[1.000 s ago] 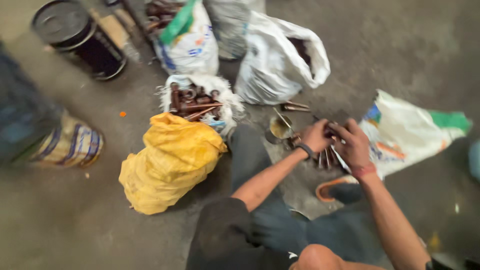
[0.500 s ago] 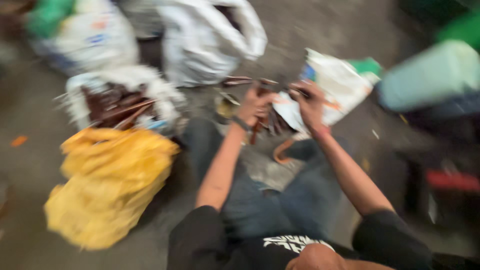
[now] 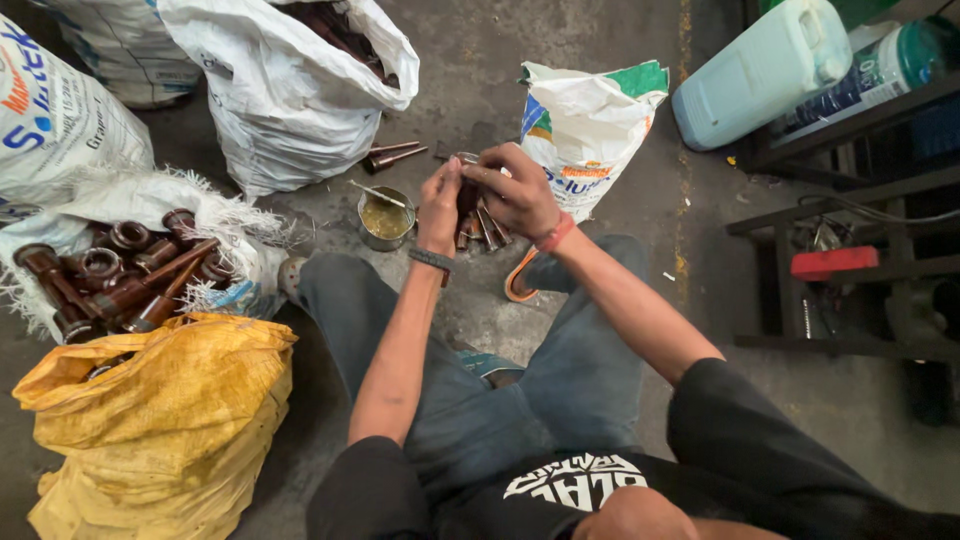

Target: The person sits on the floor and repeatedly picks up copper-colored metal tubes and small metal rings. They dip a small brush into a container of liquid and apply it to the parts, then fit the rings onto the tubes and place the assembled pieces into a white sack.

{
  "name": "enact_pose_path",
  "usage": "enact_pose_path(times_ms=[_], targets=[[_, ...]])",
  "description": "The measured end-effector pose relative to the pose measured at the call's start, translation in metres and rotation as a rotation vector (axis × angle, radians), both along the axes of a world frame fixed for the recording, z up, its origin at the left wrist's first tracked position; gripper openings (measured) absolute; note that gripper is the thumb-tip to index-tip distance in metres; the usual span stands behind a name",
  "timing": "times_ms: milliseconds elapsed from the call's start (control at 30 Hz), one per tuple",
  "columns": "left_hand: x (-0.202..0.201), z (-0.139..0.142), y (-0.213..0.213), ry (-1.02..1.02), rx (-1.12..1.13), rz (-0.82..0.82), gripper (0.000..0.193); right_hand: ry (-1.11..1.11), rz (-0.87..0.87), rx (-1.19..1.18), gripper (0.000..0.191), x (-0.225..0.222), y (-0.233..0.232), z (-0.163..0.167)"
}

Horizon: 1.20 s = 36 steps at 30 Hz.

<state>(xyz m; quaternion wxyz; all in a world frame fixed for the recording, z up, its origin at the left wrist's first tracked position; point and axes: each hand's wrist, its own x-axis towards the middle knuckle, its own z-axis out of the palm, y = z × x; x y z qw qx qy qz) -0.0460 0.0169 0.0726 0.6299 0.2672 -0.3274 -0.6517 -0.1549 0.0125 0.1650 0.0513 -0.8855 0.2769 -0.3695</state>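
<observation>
I sit on a concrete floor with my legs spread. My left hand (image 3: 438, 208) and my right hand (image 3: 515, 190) meet in front of me, both closed around a dark rusty metal part (image 3: 466, 200). Below my hands several similar metal pieces (image 3: 482, 232) lie on the floor. A small tin (image 3: 385, 218) with yellowish grease and a stick in it stands just left of my left hand. Two loose metal shafts (image 3: 392, 155) lie beyond the tin.
An open white sack (image 3: 150, 275) of brown flanged metal shafts lies at left, with a yellow sack (image 3: 160, 410) below it. More white sacks (image 3: 300, 90) stand behind. A printed bag (image 3: 585, 125), a pale jerrycan (image 3: 765, 70) and a dark metal rack (image 3: 850, 260) are at right.
The view has swung to the right and steadied. My hands stay together on the metal part in front of me.
</observation>
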Motion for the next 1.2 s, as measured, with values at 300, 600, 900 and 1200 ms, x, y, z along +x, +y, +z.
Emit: enact_pose_path(times_ms=[300,600,900,1200], targets=[[0.018,0.027,0.012,0.355,0.191,-0.241,0.04,-0.024,0.017,-0.036,0.031,-0.013,-0.001,-0.006],[0.02,0.027,0.007,0.505,0.088,-0.222,0.034,-0.752,-0.144,0.877,0.011,-0.015,-0.006,-0.022],[0.013,0.014,-0.001,0.307,0.184,-0.04,0.038,-0.391,0.009,0.418,0.018,0.007,0.004,0.006],[0.01,0.021,0.005,0.261,0.061,-0.028,0.03,-0.163,-0.057,0.14,0.028,0.021,0.007,0.001]])
